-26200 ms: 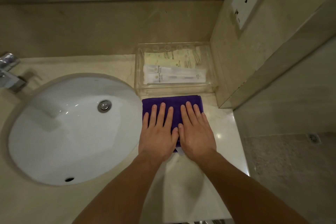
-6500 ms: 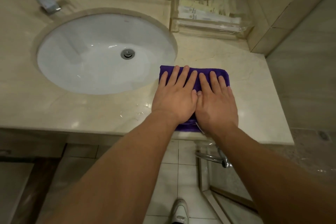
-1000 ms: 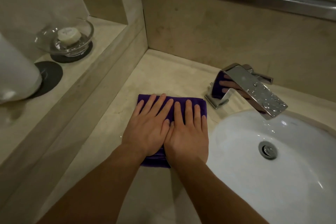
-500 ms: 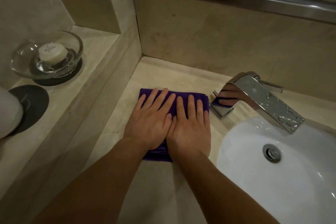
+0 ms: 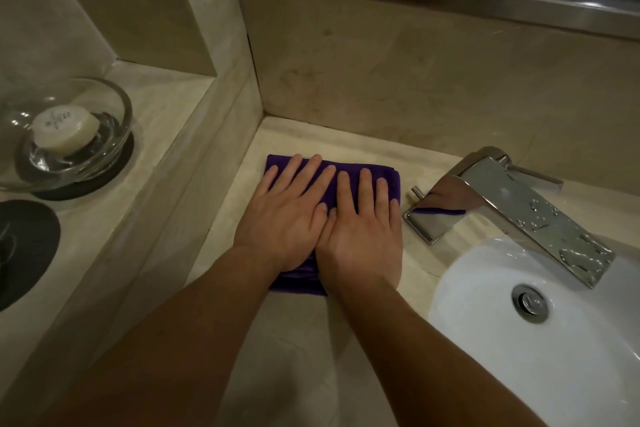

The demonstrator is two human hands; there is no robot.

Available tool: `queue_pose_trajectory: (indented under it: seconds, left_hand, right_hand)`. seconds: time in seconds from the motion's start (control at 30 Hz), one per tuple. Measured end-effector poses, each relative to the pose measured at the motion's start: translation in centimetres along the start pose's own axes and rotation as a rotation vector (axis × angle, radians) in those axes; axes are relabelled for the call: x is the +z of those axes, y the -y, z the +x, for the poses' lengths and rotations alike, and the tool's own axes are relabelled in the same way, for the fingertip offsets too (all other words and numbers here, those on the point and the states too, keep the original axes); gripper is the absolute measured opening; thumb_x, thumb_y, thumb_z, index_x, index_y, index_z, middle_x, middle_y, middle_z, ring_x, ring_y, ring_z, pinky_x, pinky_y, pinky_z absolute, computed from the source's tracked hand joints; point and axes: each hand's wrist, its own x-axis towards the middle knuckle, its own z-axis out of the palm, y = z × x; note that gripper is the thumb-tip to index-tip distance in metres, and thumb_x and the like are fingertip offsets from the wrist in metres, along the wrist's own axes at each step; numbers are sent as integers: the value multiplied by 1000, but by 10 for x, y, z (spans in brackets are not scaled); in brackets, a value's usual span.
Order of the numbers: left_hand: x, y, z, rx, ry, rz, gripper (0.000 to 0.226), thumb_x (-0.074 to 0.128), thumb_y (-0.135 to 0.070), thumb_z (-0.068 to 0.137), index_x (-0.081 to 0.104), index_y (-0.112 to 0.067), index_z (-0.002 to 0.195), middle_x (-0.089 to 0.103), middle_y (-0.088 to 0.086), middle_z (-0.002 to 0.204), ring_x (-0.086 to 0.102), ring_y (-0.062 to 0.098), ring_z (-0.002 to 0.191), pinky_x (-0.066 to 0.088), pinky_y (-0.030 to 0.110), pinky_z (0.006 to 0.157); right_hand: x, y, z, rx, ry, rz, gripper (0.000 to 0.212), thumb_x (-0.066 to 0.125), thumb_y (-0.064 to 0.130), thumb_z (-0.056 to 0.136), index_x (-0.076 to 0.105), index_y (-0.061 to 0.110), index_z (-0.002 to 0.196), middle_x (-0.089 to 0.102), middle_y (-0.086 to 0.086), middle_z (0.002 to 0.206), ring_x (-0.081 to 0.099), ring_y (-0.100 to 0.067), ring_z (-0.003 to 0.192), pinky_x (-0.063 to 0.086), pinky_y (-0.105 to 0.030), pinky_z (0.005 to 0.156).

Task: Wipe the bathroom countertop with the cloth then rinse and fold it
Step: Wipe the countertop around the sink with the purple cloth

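Purple cloth (image 5: 298, 282) lies folded flat on the worktop (image 5: 294, 340) in the head view, at 9 o'clock from the faucet (image 5: 519, 204). The hands press it side by side, left hand (image 5: 287, 218) at 9 o'clock of right hand (image 5: 362, 236), fingers straight, gripping nothing, likely to spread wiping pressure evenly.

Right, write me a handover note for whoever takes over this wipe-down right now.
Left hand and right hand: both flat, fingers straight, pressing the purple cloth side by side.
Cloth: folded, on the countertop left of the faucet, near the back corner.
Done: counter right of the sink wiped earlier; wiping has moved to this left side.
Left: finish wiping, rinse the cloth, fold it.
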Motion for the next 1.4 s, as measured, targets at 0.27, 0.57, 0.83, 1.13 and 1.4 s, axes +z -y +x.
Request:
queue_pose_trajectory:
  seconds: [0.27, 0.57, 0.83, 1.13, 1.4]
  left_hand:
    - [-1, 10, 22, 23, 6, 7, 73, -8, -48, 87, 4, -30, 157, 0, -6, 166, -5, 14, 152, 4, 42, 123]
    - [-3, 18, 44, 58, -3, 13, 73, -7, -49, 87, 5, -31, 157, 2, -7, 166, -3, 13, 152, 3, 41, 123]
    - [-5, 23, 59, 86, -4, 14, 75, -6, -49, 86, 7, -31, 157, 5, -6, 166, -1, 14, 152, 3, 41, 123]
    - [-5, 28, 73, 96, -6, 20, 72, -4, -48, 88, 8, -32, 157, 6, -9, 165, 0, 14, 152, 3, 40, 123]
    - [-7, 30, 75, 102, -16, 24, 73, -5, -49, 88, 10, -31, 157, 10, -9, 165, 3, 15, 152, 5, 40, 123]
  right_hand:
    - [1, 5, 21, 34, -22, 23, 59, 13, 39, 104, -5, 28, 159, -11, -3, 167, -16, -22, 152, -9, -40, 123]
    - [-1, 8, 39, 78, -9, 18, 58, 13, 39, 104, -7, 28, 158, -12, -3, 167, -17, -22, 152, -10, -40, 123]
    - [-2, 11, 53, 93, -15, 18, 59, 13, 40, 103, -6, 27, 158, -10, -4, 167, -15, -23, 152, -9, -41, 122]
    - [0, 11, 67, 88, -43, 29, 60, 16, 38, 103, -2, 25, 159, -6, -5, 168, -12, -25, 153, -4, -43, 124]
    - [1, 13, 71, 93, -61, 22, 59, 16, 38, 103, 0, 26, 159, -3, -5, 168, -8, -25, 153, -5, -42, 123]
